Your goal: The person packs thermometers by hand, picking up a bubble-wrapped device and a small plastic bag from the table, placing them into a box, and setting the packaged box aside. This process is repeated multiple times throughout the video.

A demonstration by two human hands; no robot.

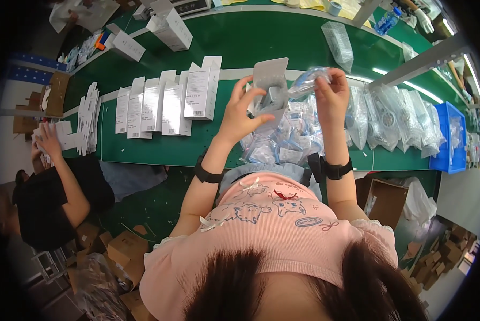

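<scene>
My left hand (233,116) curves around the left side of an open white carton box (270,68), thumb and fingers gripping it. The box's top flap stands up, and a clear-wrapped item (275,97) shows at its mouth. In my right hand (333,96), just right of the box, a small clear plastic bag (307,81) with something blue inside is pinched between the fingertips. Below both hands lies a heap of small clear bags (293,140) with blue and white contents.
Several white boxes (201,96) stand in a row on the green table (160,150), left of my hands. Bubble-wrap pouches (387,122) and a blue bin (442,136) are at the right. Farther left, a co-worker's hand (48,140) touches white cartons beside stacked flat cartons (89,120).
</scene>
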